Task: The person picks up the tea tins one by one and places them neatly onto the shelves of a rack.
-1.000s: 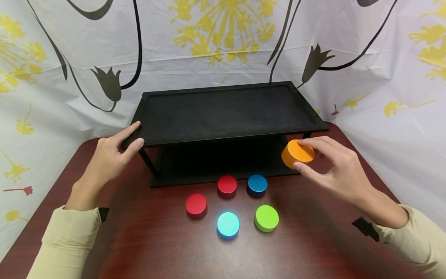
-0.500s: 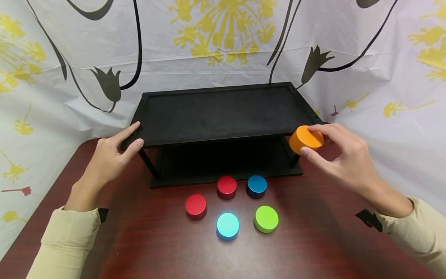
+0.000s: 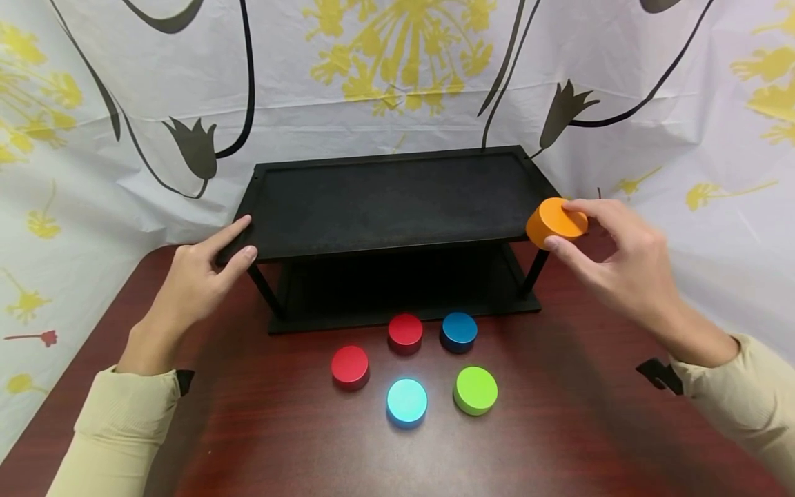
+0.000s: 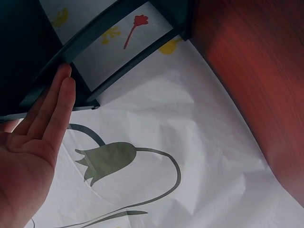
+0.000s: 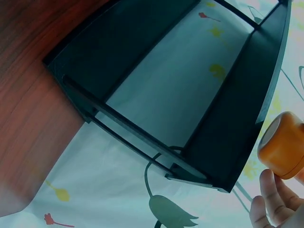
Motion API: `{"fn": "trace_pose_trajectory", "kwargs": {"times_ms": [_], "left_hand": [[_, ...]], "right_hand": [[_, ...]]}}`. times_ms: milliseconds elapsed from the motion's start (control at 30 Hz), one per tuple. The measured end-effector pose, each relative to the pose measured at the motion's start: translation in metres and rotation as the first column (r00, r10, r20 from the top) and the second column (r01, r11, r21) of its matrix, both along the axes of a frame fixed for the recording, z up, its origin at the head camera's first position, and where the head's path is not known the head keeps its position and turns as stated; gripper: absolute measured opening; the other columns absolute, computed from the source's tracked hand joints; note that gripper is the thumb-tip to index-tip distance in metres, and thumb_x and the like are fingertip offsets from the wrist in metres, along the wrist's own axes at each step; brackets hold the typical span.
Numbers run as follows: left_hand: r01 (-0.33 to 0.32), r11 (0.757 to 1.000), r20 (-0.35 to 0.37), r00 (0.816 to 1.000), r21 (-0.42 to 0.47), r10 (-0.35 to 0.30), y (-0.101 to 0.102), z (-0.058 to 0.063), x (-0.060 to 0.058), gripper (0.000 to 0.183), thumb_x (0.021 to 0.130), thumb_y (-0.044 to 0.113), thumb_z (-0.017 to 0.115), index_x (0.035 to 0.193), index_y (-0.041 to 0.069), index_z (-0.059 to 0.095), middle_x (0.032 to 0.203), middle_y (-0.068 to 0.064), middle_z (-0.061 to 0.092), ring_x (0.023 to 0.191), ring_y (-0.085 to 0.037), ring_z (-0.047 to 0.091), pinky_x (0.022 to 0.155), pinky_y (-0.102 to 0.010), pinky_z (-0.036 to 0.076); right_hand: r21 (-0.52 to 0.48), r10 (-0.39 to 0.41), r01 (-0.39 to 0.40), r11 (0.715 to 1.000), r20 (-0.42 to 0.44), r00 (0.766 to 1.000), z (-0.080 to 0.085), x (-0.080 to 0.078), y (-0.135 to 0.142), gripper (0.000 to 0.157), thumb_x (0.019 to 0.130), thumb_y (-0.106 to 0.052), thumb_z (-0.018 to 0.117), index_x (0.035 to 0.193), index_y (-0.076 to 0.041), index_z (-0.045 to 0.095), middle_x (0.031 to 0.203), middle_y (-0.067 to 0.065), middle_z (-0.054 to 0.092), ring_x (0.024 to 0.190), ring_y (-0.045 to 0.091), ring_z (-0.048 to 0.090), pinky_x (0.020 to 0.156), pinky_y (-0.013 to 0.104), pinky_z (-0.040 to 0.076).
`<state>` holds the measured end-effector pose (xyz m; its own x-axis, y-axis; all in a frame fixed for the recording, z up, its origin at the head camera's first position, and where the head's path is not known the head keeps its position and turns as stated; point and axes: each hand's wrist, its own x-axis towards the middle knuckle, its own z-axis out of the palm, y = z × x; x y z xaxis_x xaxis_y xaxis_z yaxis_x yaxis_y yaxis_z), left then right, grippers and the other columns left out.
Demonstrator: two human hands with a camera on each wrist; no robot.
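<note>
A black two-tier shelf (image 3: 397, 200) stands at the back of the table. At its left front corner my left hand (image 3: 192, 279) grips the top board, index finger and thumb showing above; in the left wrist view straight fingers (image 4: 61, 99) lie against the board's underside and edge. My right hand (image 3: 633, 273) pinches an orange round block (image 3: 555, 224) between thumb and fingers, raised at the shelf's right front corner. In the right wrist view the orange block sits just outside the top board's edge. Whether it touches the board, I cannot tell.
Before the shelf on the reddish-brown table (image 3: 273, 442) lie two red discs (image 3: 350, 367), a dark blue disc (image 3: 459, 331), a light blue disc (image 3: 406, 402) and a green disc (image 3: 475, 390). A flower-patterned white sheet (image 3: 397, 131) hangs around the table.
My right hand has moved the orange block up and somewhat right, from below the shelf's top edge to the height of its right front corner. The left hand and the discs have stayed put.
</note>
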<state>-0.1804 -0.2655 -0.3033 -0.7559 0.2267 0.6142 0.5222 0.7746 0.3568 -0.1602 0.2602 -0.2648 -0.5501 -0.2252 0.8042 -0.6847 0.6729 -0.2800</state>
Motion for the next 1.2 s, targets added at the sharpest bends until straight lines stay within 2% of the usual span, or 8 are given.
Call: {"fn": "trace_pose_trajectory", "kwargs": {"times_ms": [267, 333, 500, 733, 933, 1200], "left_hand": [[0.007, 1.000, -0.003, 1.000, 0.000, -0.007, -0.001, -0.001, -0.001, 0.046, 0.097, 0.024, 0.064, 0.141, 0.014, 0.059, 0.051, 0.005, 0.040, 0.051, -0.008, 0.027, 0.063, -0.024, 0.031], [0.007, 1.000, -0.003, 1.000, 0.002, -0.007, 0.000, 0.000, -0.001, 0.046, 0.097, 0.024, 0.065, 0.141, 0.014, 0.059, 0.053, 0.004, 0.044, 0.052, -0.009, 0.029, 0.065, -0.024, 0.032], [0.000, 1.000, -0.002, 1.000, 0.004, 0.000, 0.000, 0.000, 0.000, 0.046, 0.097, 0.024, 0.065, 0.142, 0.015, 0.059, 0.062, -0.002, 0.054, 0.058, -0.013, 0.036, 0.070, -0.024, 0.034], [0.004, 1.000, -0.001, 1.000, 0.001, -0.004, -0.001, -0.001, -0.001, 0.046, 0.097, 0.024, 0.064, 0.142, 0.015, 0.058, 0.059, 0.001, 0.051, 0.054, -0.011, 0.033, 0.067, -0.023, 0.034], [0.005, 1.000, -0.007, 1.000, 0.004, -0.005, 0.000, -0.001, -0.001, 0.046, 0.097, 0.024, 0.064, 0.142, 0.015, 0.058, 0.057, 0.001, 0.049, 0.055, -0.013, 0.034, 0.068, -0.023, 0.034], [0.005, 1.000, -0.002, 1.000, 0.018, -0.005, 0.001, -0.001, -0.001, 0.046, 0.097, 0.023, 0.064, 0.142, 0.016, 0.058, 0.071, -0.010, 0.063, 0.064, -0.017, 0.042, 0.073, -0.021, 0.035]], "right_hand": [[-0.014, -0.086, 0.087, 0.996, 0.041, 0.995, 0.005, -0.007, -0.003, 0.047, 0.071, 0.004, 0.084, 0.117, 0.002, 0.071, 0.099, 0.014, 0.065, 0.087, -0.003, 0.049, 0.071, 0.010, 0.038], [-0.022, -0.104, 0.106, 0.994, 0.046, 0.993, 0.007, -0.009, -0.003, 0.047, 0.071, 0.005, 0.084, 0.116, 0.002, 0.071, 0.099, 0.015, 0.066, 0.087, -0.005, 0.049, 0.071, 0.007, 0.038], [-0.011, -0.140, 0.141, 0.990, 0.057, 0.989, 0.008, -0.019, 0.001, 0.046, 0.074, -0.001, 0.085, 0.117, 0.000, 0.071, 0.101, 0.015, 0.067, 0.088, -0.009, 0.048, 0.072, 0.007, 0.037], [0.005, -0.172, 0.172, 0.985, 0.080, 0.982, 0.008, -0.033, 0.005, 0.046, 0.078, -0.013, 0.085, 0.121, -0.006, 0.072, 0.107, 0.013, 0.069, 0.084, -0.006, 0.048, 0.075, 0.013, 0.034], [0.011, -0.182, 0.182, 0.983, 0.098, 0.978, 0.009, -0.039, 0.004, 0.045, 0.080, -0.016, 0.083, 0.122, -0.006, 0.071, 0.109, 0.013, 0.069, 0.085, -0.008, 0.047, 0.077, 0.013, 0.034], [0.029, -0.203, 0.201, 0.979, 0.114, 0.973, 0.006, -0.042, 0.005, 0.043, 0.080, -0.016, 0.083, 0.120, -0.005, 0.071, 0.104, 0.013, 0.069, 0.085, -0.008, 0.046, 0.076, 0.016, 0.034]]}}
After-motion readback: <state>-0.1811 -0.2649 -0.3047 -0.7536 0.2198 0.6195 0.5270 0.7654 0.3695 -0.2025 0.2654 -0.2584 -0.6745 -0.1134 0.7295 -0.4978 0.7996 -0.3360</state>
